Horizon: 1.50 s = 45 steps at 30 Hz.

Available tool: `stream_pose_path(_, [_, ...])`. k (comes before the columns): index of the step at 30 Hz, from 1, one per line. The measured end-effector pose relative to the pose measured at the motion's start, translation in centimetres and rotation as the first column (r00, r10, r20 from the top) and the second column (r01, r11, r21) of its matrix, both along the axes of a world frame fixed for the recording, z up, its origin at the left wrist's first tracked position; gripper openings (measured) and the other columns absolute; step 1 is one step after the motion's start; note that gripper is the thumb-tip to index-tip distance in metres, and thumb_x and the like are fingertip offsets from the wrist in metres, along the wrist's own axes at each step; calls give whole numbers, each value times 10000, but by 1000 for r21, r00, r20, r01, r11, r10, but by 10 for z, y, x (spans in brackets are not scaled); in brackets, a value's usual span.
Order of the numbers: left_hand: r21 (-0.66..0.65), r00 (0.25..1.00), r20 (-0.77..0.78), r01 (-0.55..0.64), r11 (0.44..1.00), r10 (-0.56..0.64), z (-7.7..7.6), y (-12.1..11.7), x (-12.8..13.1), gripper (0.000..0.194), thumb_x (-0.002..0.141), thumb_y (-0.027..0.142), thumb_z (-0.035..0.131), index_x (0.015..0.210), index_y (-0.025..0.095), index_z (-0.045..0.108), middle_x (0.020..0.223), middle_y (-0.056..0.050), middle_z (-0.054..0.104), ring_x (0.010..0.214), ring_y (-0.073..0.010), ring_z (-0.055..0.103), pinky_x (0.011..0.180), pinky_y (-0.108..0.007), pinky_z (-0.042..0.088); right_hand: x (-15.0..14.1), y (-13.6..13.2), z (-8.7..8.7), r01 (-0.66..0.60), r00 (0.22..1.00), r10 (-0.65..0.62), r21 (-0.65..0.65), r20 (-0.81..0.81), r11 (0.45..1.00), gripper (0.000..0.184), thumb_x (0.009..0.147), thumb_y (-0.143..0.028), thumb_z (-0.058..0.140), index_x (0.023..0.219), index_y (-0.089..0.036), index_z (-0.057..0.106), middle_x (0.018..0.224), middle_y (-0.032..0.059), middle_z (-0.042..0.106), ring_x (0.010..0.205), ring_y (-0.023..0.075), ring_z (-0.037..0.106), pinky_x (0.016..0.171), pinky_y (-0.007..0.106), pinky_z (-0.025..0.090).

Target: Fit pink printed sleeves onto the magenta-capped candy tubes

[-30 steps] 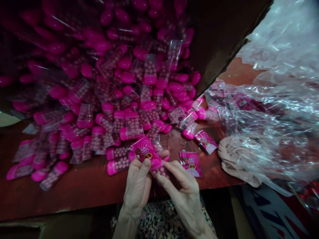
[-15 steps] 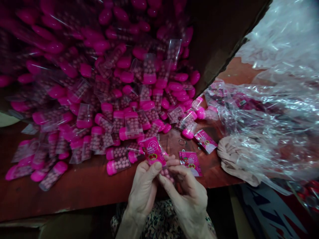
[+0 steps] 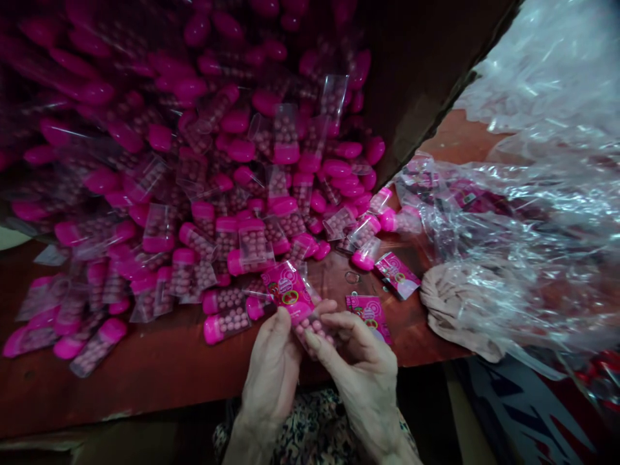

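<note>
Between my hands is a small clear container of pink balls (image 3: 314, 329), tilted, with a printed pink sleeve label (image 3: 289, 294) over its far part. My left hand (image 3: 272, 368) is closed along the left side of the container, its thumb beside the label's lower edge. My right hand (image 3: 361, 368) pinches the near end, thumb on top over the balls. Whether the label goes fully around the container cannot be told. Just past my right fingers, a flat pink label (image 3: 369, 313) lies on the table, and a second label (image 3: 398, 276) lies farther right.
A large heap of pink-capped containers (image 3: 252, 242) spills from a dark cardboard box (image 3: 411, 84) onto the reddish table (image 3: 169, 368). Crumpled clear plastic (image 3: 523, 245) and a beige cloth (image 3: 455, 310) cover the right side. A loose ring (image 3: 352, 277) lies near the labels.
My right thumb has shifted on the container, and more of the pink balls show below the label. The label has tilted slightly leftward. The whole view has shifted a little.
</note>
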<state>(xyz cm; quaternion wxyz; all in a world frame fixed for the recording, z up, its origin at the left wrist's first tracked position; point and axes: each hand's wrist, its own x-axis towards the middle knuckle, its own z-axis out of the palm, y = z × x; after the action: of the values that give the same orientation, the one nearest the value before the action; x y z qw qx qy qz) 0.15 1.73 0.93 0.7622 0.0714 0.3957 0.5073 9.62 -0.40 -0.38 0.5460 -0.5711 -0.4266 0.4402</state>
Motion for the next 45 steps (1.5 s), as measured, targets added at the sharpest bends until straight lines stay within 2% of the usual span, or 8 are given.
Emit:
stream_pose_path(4, [39, 996, -76, -34, 999, 37, -5, -4, 3, 283, 817, 346, 581, 915, 121, 720, 871, -117, 726, 925, -236, 642, 863, -364, 475, -2, 0, 0, -17, 986, 3, -85, -167, 996, 148, 720, -215, 713, 832, -211, 616, 736, -18, 667, 602, 95, 627, 552, 188, 536])
stream_pose_path(11, [49, 993, -114, -34, 998, 39, -4, -5, 6, 262, 808, 342, 592, 918, 142, 722, 874, -104, 727, 914, -226, 645, 857, -353, 480, -4, -6, -3, 48, 999, -48, 2, -10, 999, 152, 733, -176, 694, 869, -217, 639, 783, -8, 656, 679, 101, 633, 649, 209, 540])
stream_pose_path(18, [83, 991, -124, -48, 995, 58, -3, -3, -1, 253, 810, 330, 589, 904, 137, 722, 849, -111, 726, 876, -232, 653, 809, -357, 501, -3, 4, 8, -58, 944, 9, -139, -330, 989, 143, 686, -234, 733, 777, -176, 639, 697, -3, 669, 569, 112, 643, 521, 202, 553])
stream_pose_path(25, [90, 986, -141, -71, 993, 83, -2, -9, 9, 211, 809, 304, 594, 893, 166, 729, 830, -84, 730, 886, -210, 651, 843, -336, 482, -5, -7, -2, 49, 992, -51, -18, -116, 999, 158, 719, -153, 703, 855, -218, 657, 780, -6, 660, 685, 102, 642, 642, 196, 548])
stream_pose_path(28, [89, 993, -101, -51, 995, 60, -1, -8, 4, 250, 826, 328, 566, 908, 157, 729, 867, -99, 727, 900, -218, 646, 850, -346, 480, -4, -3, 2, 46, 982, -52, -35, -181, 998, 144, 706, -157, 713, 828, -217, 666, 760, -10, 663, 666, 101, 646, 613, 185, 549])
stream_pose_path(33, [123, 995, -88, -42, 992, 53, -1, -5, -5, 262, 826, 326, 565, 937, 149, 723, 906, -113, 720, 909, -233, 640, 842, -364, 484, -2, 5, 10, -61, 919, 4, -132, -395, 989, 111, 696, -199, 724, 786, -182, 661, 660, -8, 667, 537, 94, 627, 508, 184, 542])
stream_pose_path(40, [169, 974, -185, -100, 980, 131, -2, -8, 3, 236, 814, 331, 584, 909, 175, 732, 821, -86, 723, 832, -207, 653, 773, -327, 509, -9, -3, 5, 70, 971, -91, -101, -220, 992, 137, 694, -219, 726, 813, -187, 666, 708, 7, 647, 609, 108, 612, 552, 206, 538])
stream_pose_path(45, [187, 964, -234, -79, 979, 123, -6, -12, 4, 247, 829, 332, 561, 942, 186, 726, 848, -85, 723, 844, -205, 648, 743, -297, 514, -9, -5, 5, 60, 962, -89, -116, -260, 991, 124, 697, -233, 723, 792, -185, 659, 689, 3, 642, 567, 103, 602, 532, 213, 531])
